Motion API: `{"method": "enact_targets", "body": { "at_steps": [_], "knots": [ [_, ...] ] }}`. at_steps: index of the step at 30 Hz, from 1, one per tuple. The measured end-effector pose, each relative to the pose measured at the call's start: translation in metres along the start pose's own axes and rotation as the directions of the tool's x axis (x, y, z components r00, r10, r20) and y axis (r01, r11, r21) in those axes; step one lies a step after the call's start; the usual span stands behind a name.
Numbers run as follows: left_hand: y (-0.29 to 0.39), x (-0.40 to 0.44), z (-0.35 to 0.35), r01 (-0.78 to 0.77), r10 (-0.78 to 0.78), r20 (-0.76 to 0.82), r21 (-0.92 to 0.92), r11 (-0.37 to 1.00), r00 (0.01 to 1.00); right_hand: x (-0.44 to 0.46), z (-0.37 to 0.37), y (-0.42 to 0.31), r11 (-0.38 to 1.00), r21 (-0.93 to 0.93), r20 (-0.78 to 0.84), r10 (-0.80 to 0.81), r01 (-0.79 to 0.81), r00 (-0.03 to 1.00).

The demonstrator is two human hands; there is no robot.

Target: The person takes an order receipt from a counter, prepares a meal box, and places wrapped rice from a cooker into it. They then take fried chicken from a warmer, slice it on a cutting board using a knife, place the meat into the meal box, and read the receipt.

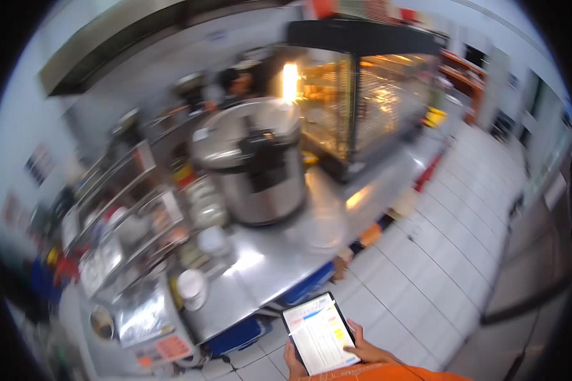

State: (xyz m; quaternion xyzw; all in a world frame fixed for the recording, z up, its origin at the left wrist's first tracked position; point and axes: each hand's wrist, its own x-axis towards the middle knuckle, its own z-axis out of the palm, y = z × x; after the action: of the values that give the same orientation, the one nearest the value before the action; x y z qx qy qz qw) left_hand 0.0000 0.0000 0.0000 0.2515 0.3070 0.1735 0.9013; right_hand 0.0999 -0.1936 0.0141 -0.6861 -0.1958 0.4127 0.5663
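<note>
A tablet (320, 334) with a lit white screen, showing blue and yellow patches, is held low at the bottom centre. My left hand (293, 362) grips its left edge. On the right side, my right hand (364, 347) holds the tablet's edge, its thumb over the lower part of the screen. The text on the screen is too small to read. An orange garment (394, 371) shows beside my right hand.
A steel counter (267, 260) carries a large lidded pot (260, 190), white cups (192, 287) and wire racks. Behind stands a lit glass cabinet (381, 95). A person (235, 84) is beyond the pot, blurred. White floor tiles (445, 235) run along the right.
</note>
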Motion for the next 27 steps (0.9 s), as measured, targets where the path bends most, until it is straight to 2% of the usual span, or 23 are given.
{"method": "enact_targets", "body": {
  "at_steps": [1,3,6,8,10,12,14,15,19,20,23,24,26,27],
  "knots": [
    [-0.023,0.029,-0.002,0.038,-0.039,0.067,0.024,0.999,0.997,-0.017,-0.016,-0.017,0.990,0.137,-0.081,0.030,-0.019,0.996],
    [-0.046,0.042,0.041,0.070,-0.099,0.193,0.150,0.986,0.976,-0.048,-0.047,-0.042,0.917,0.399,-0.210,0.093,-0.001,0.973],
    [-0.070,0.062,0.152,0.105,-0.229,0.362,0.331,0.938,0.904,-0.085,-0.100,-0.057,0.847,0.487,-0.475,0.054,0.212,0.878],
    [-0.102,0.079,0.199,0.133,-0.328,0.505,0.383,0.914,0.798,-0.104,-0.137,-0.064,0.738,0.504,-0.629,-0.044,0.450,0.776],
    [-0.127,0.082,0.263,0.081,-0.350,0.598,0.429,0.900,0.721,-0.118,-0.175,-0.067,0.752,0.373,-0.741,-0.112,0.544,0.663],
    [-0.137,0.064,0.340,0.105,-0.407,0.565,0.489,0.866,0.717,-0.127,-0.219,-0.079,0.715,0.291,-0.814,-0.164,0.635,0.558],
    [-0.158,0.077,0.385,0.157,-0.460,0.642,0.471,0.868,0.614,-0.136,-0.263,-0.096,0.674,0.305,-0.835,-0.150,0.672,0.530],
    [-0.170,0.083,0.407,0.114,-0.440,0.650,0.481,0.869,0.619,-0.138,-0.285,-0.103,0.702,0.274,-0.840,-0.158,0.657,0.519],
    [-0.206,0.116,0.492,0.017,-0.384,0.682,0.478,0.878,0.623,-0.117,-0.375,-0.114,0.628,0.234,-0.858,-0.225,0.742,0.461],
    [-0.215,0.128,0.512,-0.084,-0.353,0.705,0.504,0.859,0.615,-0.107,-0.399,-0.115,0.620,0.234,-0.859,-0.228,0.749,0.458],
    [-0.249,0.178,0.572,-0.105,-0.362,0.729,0.507,0.855,0.581,-0.072,-0.481,-0.113,0.629,0.215,-0.859,-0.242,0.747,0.451],
    [-0.259,0.200,0.590,-0.200,-0.316,0.759,0.501,0.842,0.570,-0.058,-0.509,-0.114,0.649,0.200,-0.860,-0.242,0.734,0.449],
    [-0.294,0.241,0.643,-0.170,-0.340,0.762,0.501,0.848,0.551,-0.045,-0.576,-0.118,0.635,0.209,-0.848,-0.261,0.743,0.461],
    [-0.307,0.252,0.674,-0.043,-0.406,0.713,0.520,0.853,0.571,-0.043,-0.607,-0.126,0.623,0.236,-0.839,-0.256,0.746,0.480]
  ]
}}
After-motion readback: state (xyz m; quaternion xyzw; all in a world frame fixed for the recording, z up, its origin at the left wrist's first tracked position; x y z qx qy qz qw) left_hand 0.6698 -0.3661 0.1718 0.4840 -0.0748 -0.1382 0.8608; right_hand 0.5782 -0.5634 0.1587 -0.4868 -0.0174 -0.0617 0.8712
